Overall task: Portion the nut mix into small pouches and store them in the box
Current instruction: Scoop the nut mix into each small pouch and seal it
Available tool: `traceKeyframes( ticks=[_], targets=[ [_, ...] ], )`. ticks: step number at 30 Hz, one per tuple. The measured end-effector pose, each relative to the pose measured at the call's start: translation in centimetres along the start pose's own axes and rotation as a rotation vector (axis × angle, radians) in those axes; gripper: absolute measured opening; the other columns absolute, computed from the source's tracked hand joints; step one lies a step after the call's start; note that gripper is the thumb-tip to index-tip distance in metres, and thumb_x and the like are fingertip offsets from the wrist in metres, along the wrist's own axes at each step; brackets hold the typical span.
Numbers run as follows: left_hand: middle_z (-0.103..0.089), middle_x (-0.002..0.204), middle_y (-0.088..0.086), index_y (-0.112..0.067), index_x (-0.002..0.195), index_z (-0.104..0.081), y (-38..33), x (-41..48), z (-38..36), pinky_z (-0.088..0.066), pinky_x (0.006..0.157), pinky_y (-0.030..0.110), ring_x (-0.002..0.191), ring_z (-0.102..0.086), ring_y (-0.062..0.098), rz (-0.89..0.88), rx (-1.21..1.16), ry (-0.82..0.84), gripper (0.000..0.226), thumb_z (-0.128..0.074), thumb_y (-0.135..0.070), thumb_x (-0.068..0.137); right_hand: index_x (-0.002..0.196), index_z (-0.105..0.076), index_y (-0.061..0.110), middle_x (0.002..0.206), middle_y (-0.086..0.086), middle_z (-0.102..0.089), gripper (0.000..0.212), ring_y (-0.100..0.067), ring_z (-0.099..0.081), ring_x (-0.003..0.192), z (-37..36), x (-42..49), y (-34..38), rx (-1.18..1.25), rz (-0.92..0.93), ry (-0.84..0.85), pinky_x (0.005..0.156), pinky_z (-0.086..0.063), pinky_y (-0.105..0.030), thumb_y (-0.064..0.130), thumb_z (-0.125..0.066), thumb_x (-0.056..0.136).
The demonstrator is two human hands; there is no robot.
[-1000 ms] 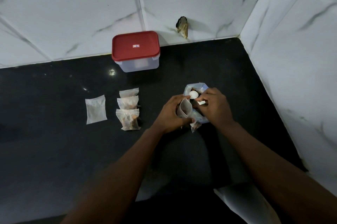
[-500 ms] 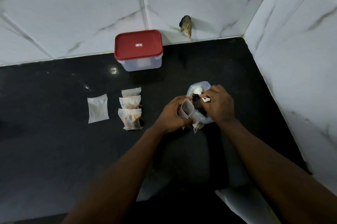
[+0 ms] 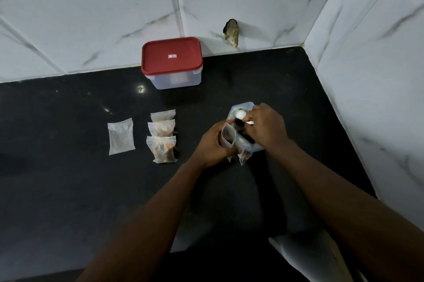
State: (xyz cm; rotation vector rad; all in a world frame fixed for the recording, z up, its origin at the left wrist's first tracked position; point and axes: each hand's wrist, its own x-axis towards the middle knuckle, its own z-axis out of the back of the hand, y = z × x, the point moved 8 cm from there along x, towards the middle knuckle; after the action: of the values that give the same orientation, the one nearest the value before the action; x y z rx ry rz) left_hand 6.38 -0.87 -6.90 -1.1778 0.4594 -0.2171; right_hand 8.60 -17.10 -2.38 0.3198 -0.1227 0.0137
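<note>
Pouch (image 3: 228, 139) sits gripped in left hand (image 3: 212, 145); right hand (image 3: 267, 128) pinches spoon (image 3: 240, 113).

Mid-scoop, pouch number five on the go.
Gripped in the left hand (image 3: 212, 144), one small clear pouch (image 3: 227, 138), mouth gaping upward; touching it at 2 o'clock, the bluish nut mix bag (image 3: 238, 108), top open, white spoon (image 3: 241, 114) at its mouth, pinched by the right hand (image 3: 266, 126). Out at 9 o'clock, three filled pouches (image 3: 161, 137) lying flat in an overlapping column, then one paler flat pouch (image 3: 121, 136) just beyond, contents unclear. At 12 o'clock from that column, the clear box (image 3: 176, 79), red lid on.
</note>
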Motion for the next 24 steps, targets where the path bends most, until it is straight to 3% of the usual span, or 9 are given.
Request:
traceKeyframes(
  ticks=[6,9,13,24],
  targets=[
    [-0.059,0.136,-0.01,-0.04,0.139,-0.049,0.5,-0.3,0.1,-0.052,0.101,0.026,0.121,-0.06,0.001,0.021,-0.016,-0.008,0.081,-0.09,-0.014,0.074,0.086,-0.077,0.017,0.084,-0.003,-0.063,0.006,-0.017,-0.058,0.076,0.9,-2.2,-1.1,0.062,0.022,0.001,0.06,-0.045,-0.03,0.018,-0.079,0.08],
    [-0.058,0.137,-0.012,-0.039,0.142,-0.048,0.4,-0.3,0.0,-0.05,0.099,0.021,0.122,-0.058,0.0,0.019,-0.005,0.0,0.083,-0.09,-0.016,0.074,0.088,-0.077,0.012,0.083,-0.004,-0.066,0.009,-0.019,-0.06,0.08,1.9,-2.5,-1.7,0.107,0.001,-0.052,0.065,-0.049,-0.033,0.015,-0.08,0.079],
    [-0.057,0.139,-0.01,-0.032,0.146,-0.048,0.4,-0.4,0.0,-0.05,0.094,0.016,0.123,-0.058,0.0,0.015,-0.004,0.006,0.085,-0.089,-0.012,0.075,0.086,-0.078,0.012,0.08,-0.004,-0.064,0.008,-0.021,-0.06,0.08,2.0,-1.7,-1.3,0.091,-0.006,-0.077,0.062,-0.044,-0.032,0.015,-0.081,0.08],
    [-0.057,0.14,-0.009,-0.029,0.149,-0.047,0.3,-0.6,0.0,-0.05,0.096,0.015,0.123,-0.059,0.0,0.011,0.008,0.019,0.086,-0.09,-0.015,0.075,0.093,-0.075,0.013,0.091,-0.006,-0.064,0.012,-0.02,-0.061,0.08,-0.4,-0.7,-1.2,0.023,-0.034,0.031,0.062,-0.042,-0.03,0.024,-0.072,0.089]
  ],
)
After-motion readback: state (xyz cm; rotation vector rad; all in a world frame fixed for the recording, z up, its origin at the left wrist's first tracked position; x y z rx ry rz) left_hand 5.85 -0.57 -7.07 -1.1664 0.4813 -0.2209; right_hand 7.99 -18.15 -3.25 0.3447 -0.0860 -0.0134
